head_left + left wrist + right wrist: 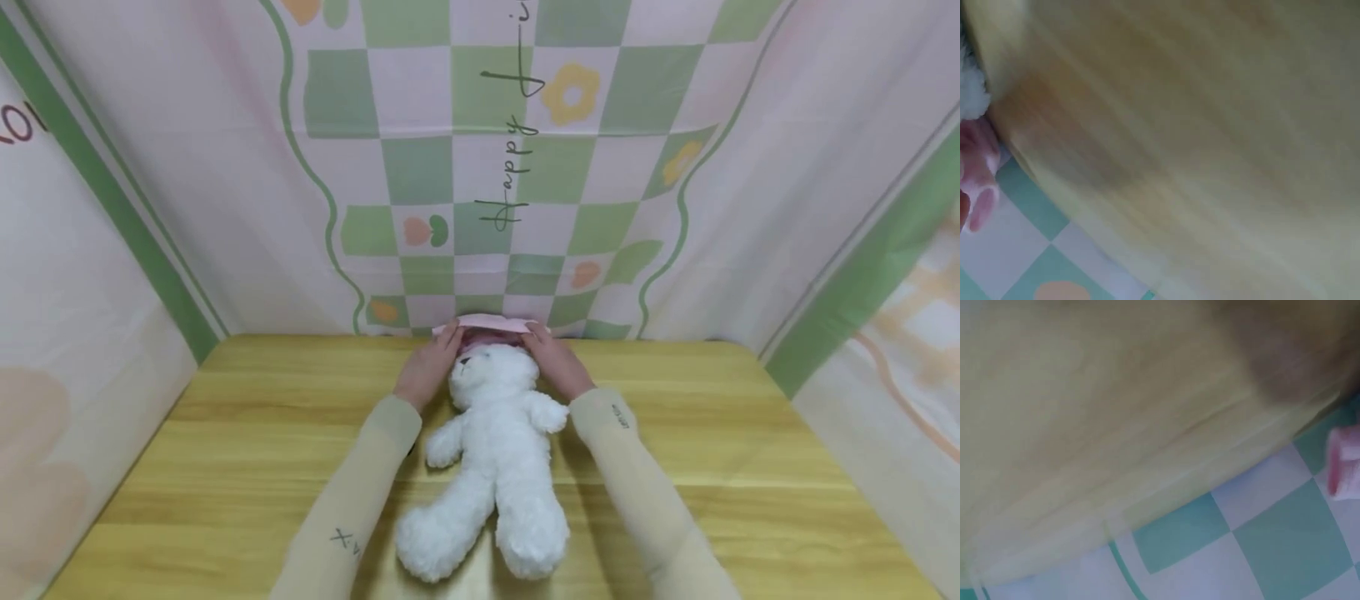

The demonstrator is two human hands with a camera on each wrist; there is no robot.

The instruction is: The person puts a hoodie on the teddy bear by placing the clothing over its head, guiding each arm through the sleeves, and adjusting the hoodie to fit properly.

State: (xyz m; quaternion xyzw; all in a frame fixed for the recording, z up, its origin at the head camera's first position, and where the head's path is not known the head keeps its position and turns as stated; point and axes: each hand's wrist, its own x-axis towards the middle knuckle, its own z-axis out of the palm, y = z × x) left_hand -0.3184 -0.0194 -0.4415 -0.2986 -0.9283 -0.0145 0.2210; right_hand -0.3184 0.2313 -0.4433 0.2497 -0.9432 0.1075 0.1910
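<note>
A white plush bear (498, 450) lies on its back on the wooden table, legs toward me and head at the far edge. A pink piece of cloth (491, 323), perhaps a small garment or hat, is stretched at the top of the head; its exact kind is unclear. My left hand (431, 368) pinches its left edge, and my right hand (558, 367) grips the right edge. In the left wrist view, the pink cloth (980, 159) hangs in folds beside white fur (971, 87). Only a bit of the pink cloth (1346, 464) shows in the right wrist view.
The wooden table (277, 433) ends just beyond the bear's head. Behind it hangs a green-and-white checked curtain (487, 167) with printed flowers and lettering. Similar printed sheets stand on the left (82, 275) and right (885, 333).
</note>
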